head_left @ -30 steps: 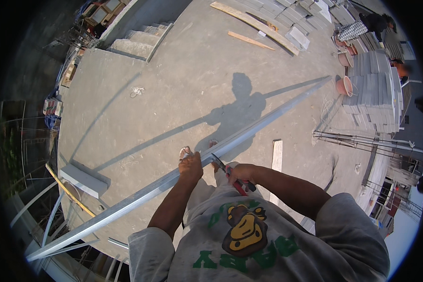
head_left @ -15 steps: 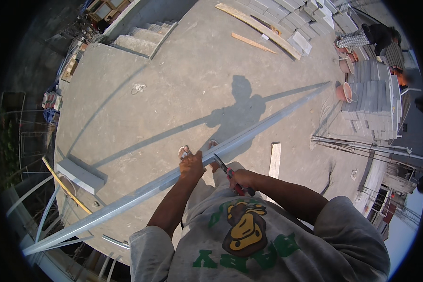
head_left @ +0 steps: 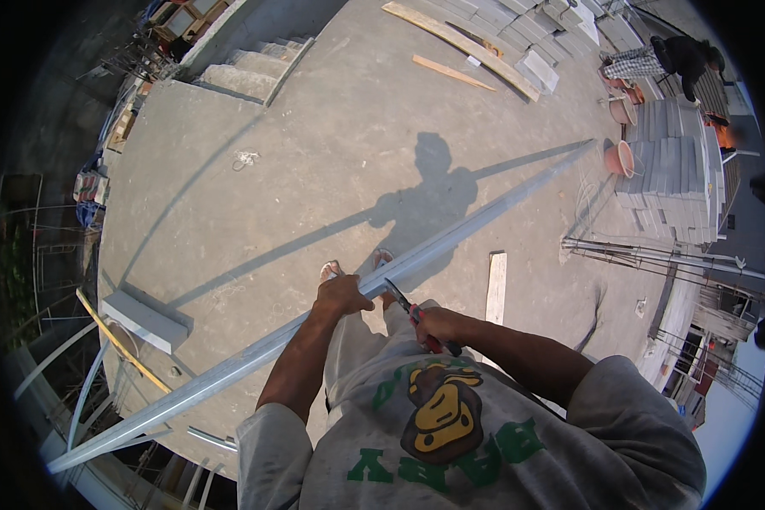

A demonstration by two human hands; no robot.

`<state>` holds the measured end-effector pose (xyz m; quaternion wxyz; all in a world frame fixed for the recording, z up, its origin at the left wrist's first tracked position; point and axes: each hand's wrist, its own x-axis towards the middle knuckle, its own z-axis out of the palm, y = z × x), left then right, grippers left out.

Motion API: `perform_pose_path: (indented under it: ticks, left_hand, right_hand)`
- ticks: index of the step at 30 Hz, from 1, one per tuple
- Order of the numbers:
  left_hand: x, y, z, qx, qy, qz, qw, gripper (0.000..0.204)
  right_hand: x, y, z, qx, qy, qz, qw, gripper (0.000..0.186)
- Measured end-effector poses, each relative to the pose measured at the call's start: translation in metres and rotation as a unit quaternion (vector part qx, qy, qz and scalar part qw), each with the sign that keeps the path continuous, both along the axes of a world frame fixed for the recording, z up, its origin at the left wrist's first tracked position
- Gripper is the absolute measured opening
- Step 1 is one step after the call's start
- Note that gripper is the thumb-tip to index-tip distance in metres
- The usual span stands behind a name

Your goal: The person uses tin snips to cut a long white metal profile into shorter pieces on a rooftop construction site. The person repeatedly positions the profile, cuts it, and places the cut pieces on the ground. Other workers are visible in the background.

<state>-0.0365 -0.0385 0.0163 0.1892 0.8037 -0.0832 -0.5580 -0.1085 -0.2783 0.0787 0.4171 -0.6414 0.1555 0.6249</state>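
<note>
A long galvanized metal channel (head_left: 450, 242) runs diagonally from the lower left to the far right, in front of my body. My left hand (head_left: 342, 295) is wrapped over it near the middle. In my right hand (head_left: 440, 326) is a pair of tin snips (head_left: 403, 303) with red and black handles. The jaws point up and left, their tip at the channel's near edge just right of my left hand. I cannot tell whether the blades are biting the metal.
A pale block (head_left: 144, 321) and a yellow strip (head_left: 119, 340) lie at left. Wooden boards (head_left: 463, 47) rest far ahead; another plank (head_left: 496, 289) lies right of me. Stacked grey blocks (head_left: 667, 161), a bucket (head_left: 619, 158) and a bending person (head_left: 684, 59) are at right. Concrete steps (head_left: 246, 76) descend far left.
My left hand has shifted slightly on the channel, its thumb now lying toward the snips. The snips stay at nearly the same spot on the channel.
</note>
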Motion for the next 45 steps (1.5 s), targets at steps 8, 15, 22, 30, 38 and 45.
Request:
perform_pose_path:
  ticks: [8, 15, 22, 30, 38, 45]
  left_hand:
    - [-0.003, -0.006, 0.012, 0.029, -0.043, 0.016, 0.999, 0.064]
    - [-0.006, -0.012, 0.012, 0.043, -0.066, 0.018, 0.997, 0.058]
    - [0.006, -0.004, 0.004, 0.011, -0.007, 0.040, 0.999, 0.066]
    - [0.016, 0.010, -0.022, -0.046, 0.126, 0.055, 0.989, 0.087]
    - [0.010, 0.010, -0.028, -0.036, 0.134, 0.045, 0.989, 0.087]
    - [0.017, 0.005, -0.013, 0.000, 0.074, 0.006, 0.997, 0.082]
  right_hand:
    - [-0.001, -0.002, -0.002, 0.008, -0.013, 0.002, 1.000, 0.018]
    - [0.001, 0.000, 0.006, -0.020, -0.001, -0.019, 1.000, 0.019]
    - [0.005, 0.000, 0.003, -0.034, -0.003, 0.024, 0.999, 0.014]
    - [-0.005, -0.012, -0.006, -0.020, -0.070, 0.040, 0.997, 0.038]
    - [-0.013, -0.004, 0.008, -0.061, -0.014, -0.004, 0.998, 0.047]
    - [-0.012, -0.003, -0.007, -0.028, -0.111, 0.047, 0.992, 0.052]
